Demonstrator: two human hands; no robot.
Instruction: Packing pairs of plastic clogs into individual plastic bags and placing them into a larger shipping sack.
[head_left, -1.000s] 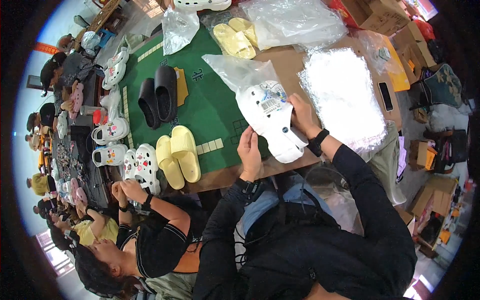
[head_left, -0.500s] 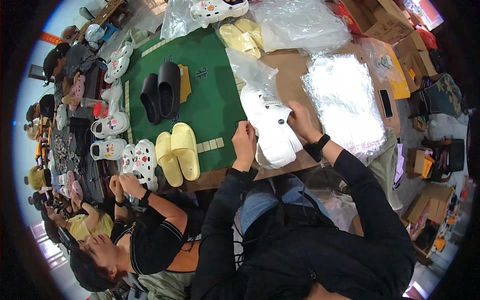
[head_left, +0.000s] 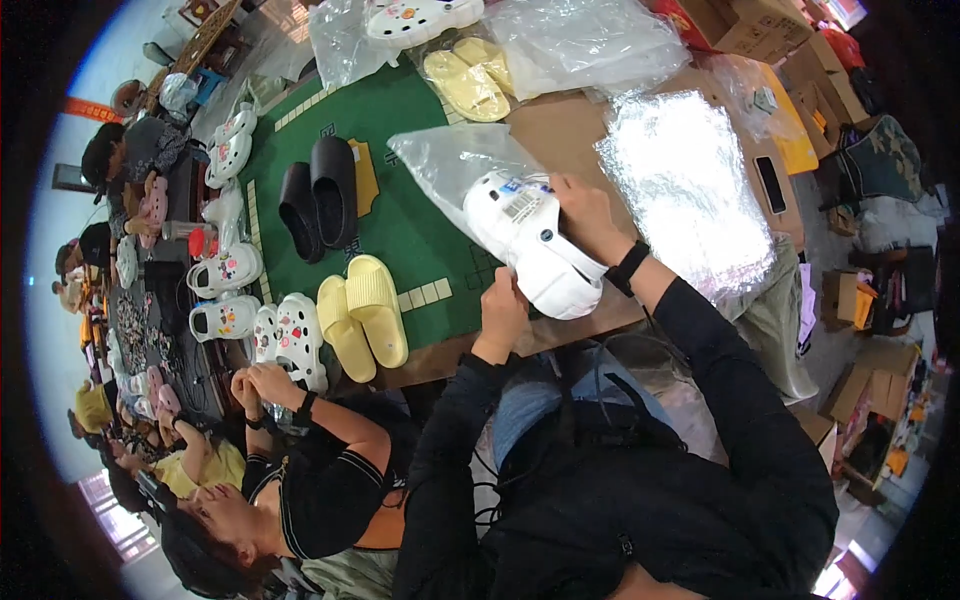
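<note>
A pair of white clogs [head_left: 562, 292], pressed together, tilts over the near edge of the table. Clear plastic bag [head_left: 440, 165] film reaches over the toe end and spreads up and left above the green mat; how far it covers the clogs is hard to see. A small printed label [head_left: 523, 205] shows near the toes. My right hand [head_left: 592, 218] grips the clogs' right side, fingers closed near the toes. At their lower left, my left hand [head_left: 504, 310] is closed in a pinch, touching or very near the side; what it pinches is hidden.
Yellow slides [head_left: 377, 310] and black slippers [head_left: 333, 190] lie on the green mat [head_left: 430, 225]. Silvery bags [head_left: 685, 190] and a phone [head_left: 770, 185] are to the right. Bagged yellow slides [head_left: 465, 85] sit at the back. A co-worker's hands [head_left: 270, 385] are close on my left.
The clogs' toe end has swung left and the bag film has spread leftward. My right hand has shifted up toward the toes. My left hand has moved slightly right and down.
</note>
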